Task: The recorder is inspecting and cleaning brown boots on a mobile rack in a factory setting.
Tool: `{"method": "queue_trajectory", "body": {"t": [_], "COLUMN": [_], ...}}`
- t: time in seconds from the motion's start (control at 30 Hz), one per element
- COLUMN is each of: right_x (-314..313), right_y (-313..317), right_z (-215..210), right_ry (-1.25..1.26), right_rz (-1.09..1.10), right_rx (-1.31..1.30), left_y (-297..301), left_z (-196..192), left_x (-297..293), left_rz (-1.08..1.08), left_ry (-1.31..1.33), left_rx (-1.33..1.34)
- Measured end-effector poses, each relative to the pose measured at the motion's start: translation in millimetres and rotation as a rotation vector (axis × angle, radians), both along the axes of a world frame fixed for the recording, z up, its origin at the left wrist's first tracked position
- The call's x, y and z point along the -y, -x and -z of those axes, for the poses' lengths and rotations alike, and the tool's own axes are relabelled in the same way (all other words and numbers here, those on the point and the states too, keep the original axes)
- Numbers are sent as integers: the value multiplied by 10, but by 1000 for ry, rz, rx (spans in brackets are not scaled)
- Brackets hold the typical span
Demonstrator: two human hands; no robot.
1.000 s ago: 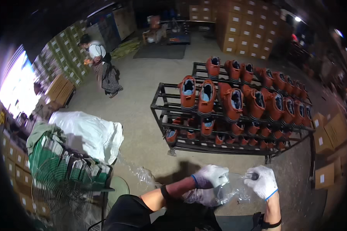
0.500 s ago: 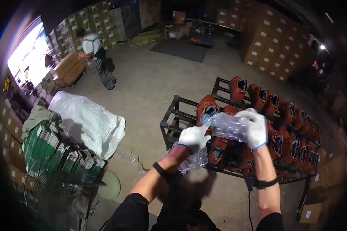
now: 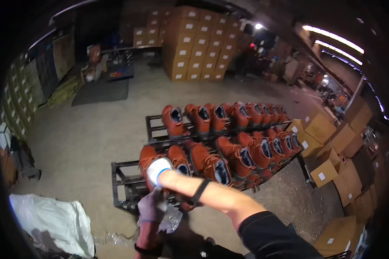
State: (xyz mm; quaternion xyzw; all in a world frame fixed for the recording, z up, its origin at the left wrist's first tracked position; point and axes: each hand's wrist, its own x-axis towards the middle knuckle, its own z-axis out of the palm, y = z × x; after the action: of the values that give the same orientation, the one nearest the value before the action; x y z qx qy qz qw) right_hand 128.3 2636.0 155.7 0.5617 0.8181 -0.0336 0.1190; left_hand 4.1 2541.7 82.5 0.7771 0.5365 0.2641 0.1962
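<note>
"Where is the shoe?"

"I see the red-brown, round-toed shoe at the near left end of the black metal rack. My right hand, gloved in white, is over it. The fingers are hidden from me, so I can't tell if they grip."

"And the left?"

"My left hand, in a grey-looking glove, is just below the right one. It's too blurry to tell its grip. Some crumpled clear plastic is right beside it."

"What else?"

"More red-brown shoes sit in two rows. A big white plastic sheet lies to the left. Brown cardboard boxes are stacked far behind."
</note>
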Motion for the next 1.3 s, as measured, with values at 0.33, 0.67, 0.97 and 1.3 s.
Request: {"method": "queue_trajectory", "body": {"t": [0.33, 0.67, 0.97, 1.3], "right_x": [1644, 2579, 839, 688], "right_y": [-673, -2870, -1353, -1348], "right_z": [638, -851, 21, 164], "right_ry": [-459, -262, -636, -117], "right_rz": [-328, 83, 6, 134], "right_rx": [-1063, -806, -272, 109], "left_y": [-94, -281, -1096, -1017], "left_z": [-631, -769, -219, -116], "left_x": [823, 1191, 712, 713], "left_rz": [179, -44, 98, 56], "left_ry": [-37, -331, -117, -34], "left_rx": [580, 2, 27, 188]}}
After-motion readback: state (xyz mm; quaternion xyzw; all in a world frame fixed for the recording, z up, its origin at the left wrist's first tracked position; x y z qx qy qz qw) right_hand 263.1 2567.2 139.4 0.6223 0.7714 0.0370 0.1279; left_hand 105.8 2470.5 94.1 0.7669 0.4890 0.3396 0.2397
